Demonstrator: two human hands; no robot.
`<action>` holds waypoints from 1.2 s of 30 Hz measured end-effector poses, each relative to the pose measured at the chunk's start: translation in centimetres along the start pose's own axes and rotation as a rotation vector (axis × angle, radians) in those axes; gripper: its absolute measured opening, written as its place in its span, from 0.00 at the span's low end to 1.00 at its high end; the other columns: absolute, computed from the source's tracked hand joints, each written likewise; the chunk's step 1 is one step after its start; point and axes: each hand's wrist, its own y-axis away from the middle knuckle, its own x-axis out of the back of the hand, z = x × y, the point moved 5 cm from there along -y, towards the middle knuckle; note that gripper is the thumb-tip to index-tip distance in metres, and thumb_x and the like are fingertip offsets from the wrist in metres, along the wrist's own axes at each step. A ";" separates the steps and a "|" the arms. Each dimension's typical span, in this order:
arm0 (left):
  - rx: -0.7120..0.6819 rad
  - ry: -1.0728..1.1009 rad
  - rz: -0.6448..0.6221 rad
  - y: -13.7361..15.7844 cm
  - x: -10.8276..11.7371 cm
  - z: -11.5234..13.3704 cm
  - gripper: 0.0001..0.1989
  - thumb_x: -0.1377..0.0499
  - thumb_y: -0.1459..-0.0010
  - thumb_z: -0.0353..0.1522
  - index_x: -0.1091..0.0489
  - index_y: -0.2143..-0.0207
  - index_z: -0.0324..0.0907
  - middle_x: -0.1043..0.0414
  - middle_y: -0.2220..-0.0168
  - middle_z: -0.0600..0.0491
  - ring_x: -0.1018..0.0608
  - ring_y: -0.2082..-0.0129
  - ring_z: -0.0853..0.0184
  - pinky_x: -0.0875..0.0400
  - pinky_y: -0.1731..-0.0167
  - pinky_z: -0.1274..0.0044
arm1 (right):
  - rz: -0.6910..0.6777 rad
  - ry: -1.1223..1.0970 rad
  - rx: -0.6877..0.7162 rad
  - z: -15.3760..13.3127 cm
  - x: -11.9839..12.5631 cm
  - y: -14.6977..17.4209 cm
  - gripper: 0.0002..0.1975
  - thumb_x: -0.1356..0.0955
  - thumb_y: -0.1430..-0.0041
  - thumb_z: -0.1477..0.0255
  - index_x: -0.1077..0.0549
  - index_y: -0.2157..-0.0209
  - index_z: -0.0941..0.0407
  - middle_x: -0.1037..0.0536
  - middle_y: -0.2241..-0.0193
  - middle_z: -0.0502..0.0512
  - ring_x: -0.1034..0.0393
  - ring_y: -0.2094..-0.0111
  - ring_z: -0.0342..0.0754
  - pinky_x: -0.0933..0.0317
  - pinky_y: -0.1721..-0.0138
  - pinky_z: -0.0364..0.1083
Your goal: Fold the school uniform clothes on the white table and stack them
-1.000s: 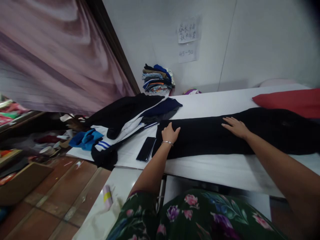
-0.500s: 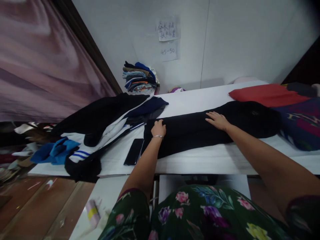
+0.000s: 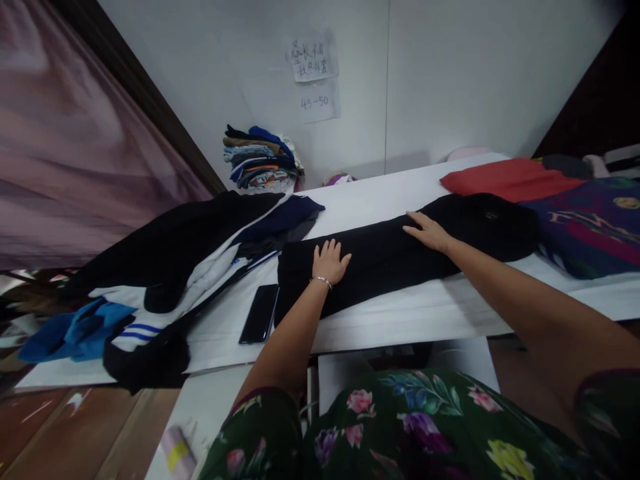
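A long black garment (image 3: pixel 380 260), folded into a narrow strip, lies across the white table (image 3: pixel 380 193). On its left part rests my left hand (image 3: pixel 330 262), palm down with the fingers spread and a bracelet at the wrist. Farther right, my right hand (image 3: pixel 426 231) lies flat on the same cloth near its far edge, fingers apart. The garment's right end is rounded and bears a small mark. Close to its left end is a dark phone (image 3: pixel 259 313).
To the left are heaped black-and-white clothes (image 3: pixel 175 247) and a blue cloth (image 3: pixel 80 330). A stack of folded clothes (image 3: pixel 263 157) stands by the wall. Red (image 3: pixel 505 179) and dark patterned (image 3: pixel 590 230) garments lie at the right. Handwritten notes (image 3: pixel 315 63) hang on the wall.
My left hand has slid slightly right along the black garment, its fingers now more spread. The right hand stays flat on the cloth. The camera view has turned a little.
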 end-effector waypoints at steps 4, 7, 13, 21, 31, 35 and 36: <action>-0.010 -0.025 0.027 0.3 0.3 0.2 0.29 0.58 0.35 0.45 0.42 0.38 0.40 0.47 0.34 0.45 0.47 0.34 0.57 0.59 0.37 0.59 | 0.208 -0.095 0.191 -3.8 1.4 4.1 0.21 0.41 0.38 0.57 0.27 0.52 0.53 0.33 0.42 0.55 0.49 0.37 0.56 0.52 0.38 0.58; -0.016 -0.039 0.026 0.3 0.4 0.4 0.30 0.59 0.35 0.45 0.42 0.38 0.39 0.47 0.34 0.45 0.46 0.34 0.56 0.59 0.37 0.59 | 0.147 -0.111 0.309 -6.5 0.1 7.3 0.16 0.39 0.38 0.60 0.23 0.66 0.51 0.30 0.44 0.53 0.49 0.36 0.56 0.51 0.39 0.60; -0.008 -0.078 0.005 0.3 0.3 0.3 0.31 0.61 0.35 0.46 0.43 0.37 0.39 0.49 0.34 0.46 0.47 0.34 0.57 0.58 0.36 0.59 | 0.198 -0.068 0.362 -8.1 -2.2 9.0 0.12 0.35 0.40 0.62 0.22 0.66 0.52 0.34 0.41 0.56 0.52 0.35 0.59 0.54 0.40 0.66; -0.011 -0.077 0.019 0.5 0.4 0.4 0.30 0.60 0.35 0.46 0.43 0.37 0.40 0.48 0.34 0.46 0.47 0.34 0.57 0.58 0.36 0.59 | 0.151 0.043 0.307 -9.1 -4.2 8.6 0.12 0.37 0.39 0.68 0.22 0.69 0.53 0.38 0.39 0.55 0.56 0.34 0.58 0.60 0.39 0.68; -0.012 -0.049 0.047 0.4 0.2 0.2 0.30 0.59 0.35 0.46 0.42 0.37 0.39 0.47 0.34 0.46 0.47 0.34 0.57 0.58 0.36 0.60 | 0.368 -0.240 0.229 -7.7 -0.8 10.6 0.10 0.41 0.36 0.67 0.33 0.70 0.53 0.33 0.42 0.59 0.48 0.36 0.54 0.49 0.40 0.60; -0.015 -0.063 0.062 0.4 0.2 0.2 0.30 0.59 0.35 0.45 0.41 0.38 0.40 0.47 0.35 0.46 0.46 0.34 0.57 0.58 0.36 0.60 | 0.594 -0.251 0.062 -2.3 4.8 14.0 0.11 0.41 0.36 0.64 0.33 0.68 0.53 0.29 0.46 0.60 0.40 0.41 0.54 0.46 0.42 0.59; -0.017 -0.069 0.064 0.4 0.3 0.2 0.30 0.59 0.35 0.45 0.41 0.38 0.39 0.47 0.35 0.46 0.46 0.34 0.56 0.57 0.37 0.60 | 0.645 -0.225 -0.015 -0.3 6.2 15.1 0.12 0.41 0.37 0.62 0.32 0.67 0.53 0.28 0.47 0.61 0.37 0.43 0.56 0.43 0.44 0.59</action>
